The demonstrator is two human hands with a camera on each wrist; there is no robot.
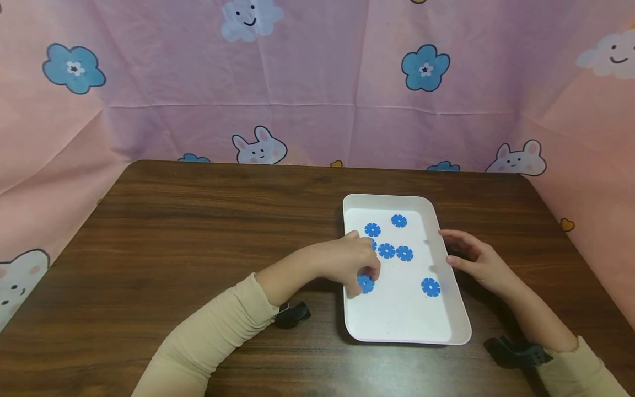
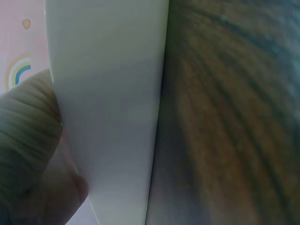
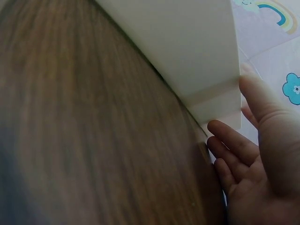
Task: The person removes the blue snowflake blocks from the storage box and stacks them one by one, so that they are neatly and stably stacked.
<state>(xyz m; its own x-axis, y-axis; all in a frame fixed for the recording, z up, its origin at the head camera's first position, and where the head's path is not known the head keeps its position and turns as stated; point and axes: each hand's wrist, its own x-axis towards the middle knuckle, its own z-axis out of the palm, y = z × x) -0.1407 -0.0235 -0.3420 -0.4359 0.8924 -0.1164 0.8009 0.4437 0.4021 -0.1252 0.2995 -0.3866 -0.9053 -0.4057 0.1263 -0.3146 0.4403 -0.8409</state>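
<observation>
Several blue notched plastic discs, of the snowflake building kind, lie in a white tray [image 1: 397,325]. My left hand [image 1: 349,259] reaches over the tray's left wall, with thumb and fingers curled about one blue disc [image 1: 366,284] near that side. Another disc [image 1: 374,246] is partly hidden behind this hand. Two discs [image 1: 386,251] sit side by side in the middle. At the tray's right wall, my right hand [image 1: 483,264] has its fingers loosely bent and spread, fingertips at the rim. In the right wrist view, its thumb [image 3: 260,96] lies along the tray's edge.
Two more discs [image 1: 399,220] lie toward the tray's far end, and a single one [image 1: 430,287] lies near its right wall. Dark wooden table [image 1: 198,231] surrounds the tray. A patterned cloth [image 1: 317,82] hangs behind the far table edge and at both sides.
</observation>
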